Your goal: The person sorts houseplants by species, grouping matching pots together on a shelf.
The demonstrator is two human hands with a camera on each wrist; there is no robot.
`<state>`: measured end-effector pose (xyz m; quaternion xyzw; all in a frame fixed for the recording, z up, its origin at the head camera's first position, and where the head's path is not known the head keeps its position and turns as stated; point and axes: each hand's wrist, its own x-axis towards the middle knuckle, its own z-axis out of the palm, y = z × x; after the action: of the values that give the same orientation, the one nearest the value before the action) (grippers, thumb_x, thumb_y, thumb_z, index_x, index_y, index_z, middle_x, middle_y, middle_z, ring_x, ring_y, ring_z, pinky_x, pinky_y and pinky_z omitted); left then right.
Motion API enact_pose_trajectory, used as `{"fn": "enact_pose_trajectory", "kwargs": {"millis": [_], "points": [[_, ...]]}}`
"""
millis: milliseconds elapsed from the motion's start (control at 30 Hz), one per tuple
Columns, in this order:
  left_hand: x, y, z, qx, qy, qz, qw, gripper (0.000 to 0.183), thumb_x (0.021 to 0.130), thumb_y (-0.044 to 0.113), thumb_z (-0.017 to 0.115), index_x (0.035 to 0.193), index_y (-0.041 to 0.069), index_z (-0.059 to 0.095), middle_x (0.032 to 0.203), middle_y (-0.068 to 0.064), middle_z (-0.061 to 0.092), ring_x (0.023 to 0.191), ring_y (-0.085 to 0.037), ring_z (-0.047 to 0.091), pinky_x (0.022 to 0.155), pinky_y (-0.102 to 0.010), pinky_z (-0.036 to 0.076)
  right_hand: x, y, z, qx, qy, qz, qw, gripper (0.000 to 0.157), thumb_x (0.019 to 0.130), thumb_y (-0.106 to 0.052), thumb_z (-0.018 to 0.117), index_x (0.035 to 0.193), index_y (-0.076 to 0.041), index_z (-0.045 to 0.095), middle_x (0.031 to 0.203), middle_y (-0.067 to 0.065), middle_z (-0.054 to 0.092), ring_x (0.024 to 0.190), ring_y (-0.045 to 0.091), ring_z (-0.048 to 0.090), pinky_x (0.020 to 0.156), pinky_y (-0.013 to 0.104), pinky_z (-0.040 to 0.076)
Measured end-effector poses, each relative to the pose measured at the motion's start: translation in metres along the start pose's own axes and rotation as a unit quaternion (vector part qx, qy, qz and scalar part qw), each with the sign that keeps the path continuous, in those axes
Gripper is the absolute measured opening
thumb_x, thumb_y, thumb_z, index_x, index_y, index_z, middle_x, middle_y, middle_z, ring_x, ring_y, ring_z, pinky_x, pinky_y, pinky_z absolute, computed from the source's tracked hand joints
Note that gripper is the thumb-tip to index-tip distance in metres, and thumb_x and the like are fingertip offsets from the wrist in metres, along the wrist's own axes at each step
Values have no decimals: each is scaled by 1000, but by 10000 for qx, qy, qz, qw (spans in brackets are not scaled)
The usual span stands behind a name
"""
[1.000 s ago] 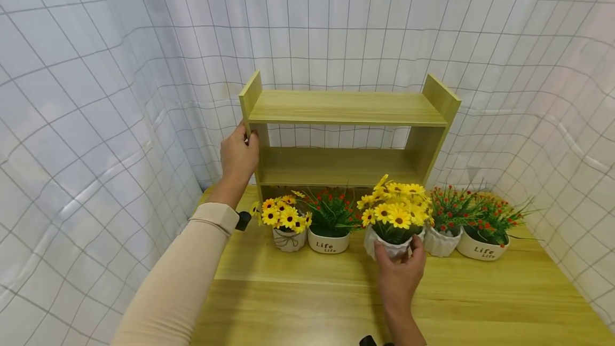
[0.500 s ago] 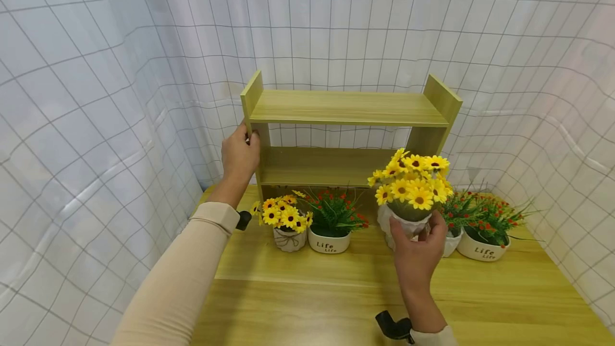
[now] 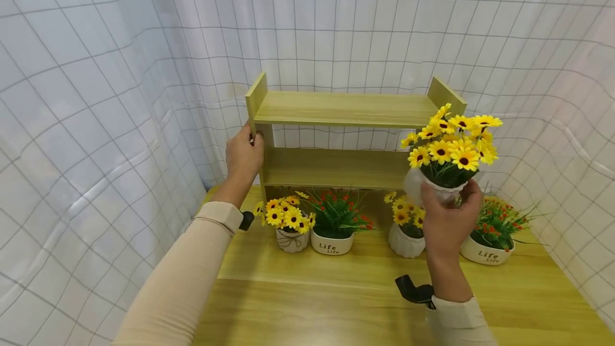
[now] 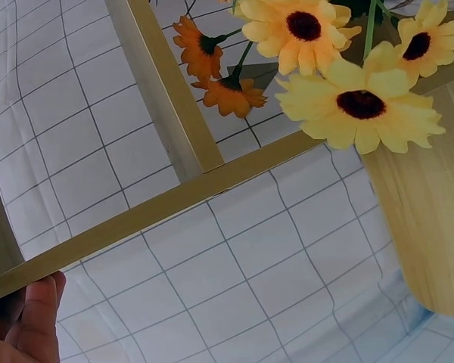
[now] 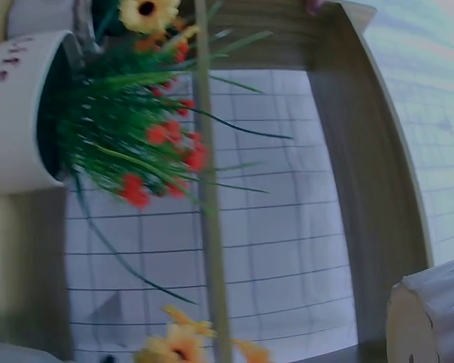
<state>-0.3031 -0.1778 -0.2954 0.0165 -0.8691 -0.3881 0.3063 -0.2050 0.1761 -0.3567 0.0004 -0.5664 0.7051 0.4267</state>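
My right hand [image 3: 451, 223] grips a white pot of yellow daisies [image 3: 451, 148] from the front, thumb and fingers around its side. The daisies overlap the right end of the wooden desktop shelf [image 3: 343, 108], and the pot hangs above the table. In the right wrist view the white pot [image 5: 446, 310] shows only in part, at the lower right. My left hand [image 3: 244, 154] holds the shelf's left side panel, with the thumb near its front edge. Its fingers [image 4: 39, 314] reach that board in the left wrist view.
Several potted flowers line the table [image 3: 298, 303] before the shelf: yellow ones [image 3: 291, 239] at left, a "Life" pot [image 3: 331, 244], a ribbed pot [image 3: 405, 242], and another "Life" pot [image 3: 487, 252] at right. A gridded curtain [image 3: 336, 25] surrounds the table.
My right hand has raised the pot of yellow daisies and carried it to the right, revealing the ribbed pot behind it. My left hand has stayed on the shelf's side panel.
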Motion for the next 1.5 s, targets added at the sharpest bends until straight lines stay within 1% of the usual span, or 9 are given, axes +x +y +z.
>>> {"fn": "enact_pose_trajectory", "kwargs": {"millis": [133,333,533,700,833,933,1000,1267,1500], "points": [[0,0,0,-22,-20,-24,10000,30,104,22,49,124,4,63,121,-17,68,112,-33,65,87,-48,55,18,-17,8,100,24,-133,9999,70,80,-6,81,139,-8,43,133,11,44,117,25,47,87,33,42],[0,-1,0,-1,-10,-2,10000,29,104,23,49,121,5,64,120,-17,68,112,-33,65,86,-48,55,34,-44,24,302,-164,-440,9984,66,81,-5,80,137,-6,46,131,13,46,116,27,49,87,34,44],[-1,-1,0,-37,-1,21,10000,30,104,23,49,122,4,64,120,-17,68,110,-34,66,85,-48,55,50,-57,41,477,-228,-650,9965,64,80,-6,81,135,-5,48,127,14,47,111,26,51,86,33,46],[-2,0,-2,-1,-7,40,10000,30,103,22,50,122,4,64,120,-17,68,110,-34,66,85,-49,55,61,-58,49,366,-166,-798,9960,63,78,-8,82,133,-4,51,125,14,50,107,25,52,81,32,47],[-1,0,-2,-2,9,86,10000,30,103,22,49,122,4,64,120,-17,68,109,-34,66,85,-48,55,71,-55,54,120,-130,-672,9976,64,77,-10,83,132,-5,52,125,12,51,110,24,52,83,32,48],[-2,0,-2,-16,11,94,10000,29,103,22,49,120,4,64,119,-17,68,109,-34,66,85,-48,55,79,-52,59,-235,-165,-536,9981,65,78,-14,84,134,-6,51,126,8,51,111,21,51,84,33,48],[-2,0,-2,-25,5,71,10000,28,103,22,49,119,4,64,119,-17,69,109,-34,66,84,-48,56,82,-51,63,-499,-192,-519,9972,65,80,-18,83,135,-6,51,126,7,53,110,19,52,84,32,49],[-2,0,-1,-2,41,31,10000,28,103,22,49,119,4,64,119,-17,68,110,-34,66,85,-49,55,101,-43,73,-988,-267,-581,9931,63,82,-26,82,136,-6,55,124,6,58,108,19,58,86,31,51],[-3,-1,1,-14,40,78,10000,31,103,22,48,124,4,63,121,-18,67,109,-35,66,85,-49,56,115,-37,81,-1369,-497,-392,9886,64,84,-35,80,136,-8,54,122,7,59,105,19,60,86,30,51]]}}
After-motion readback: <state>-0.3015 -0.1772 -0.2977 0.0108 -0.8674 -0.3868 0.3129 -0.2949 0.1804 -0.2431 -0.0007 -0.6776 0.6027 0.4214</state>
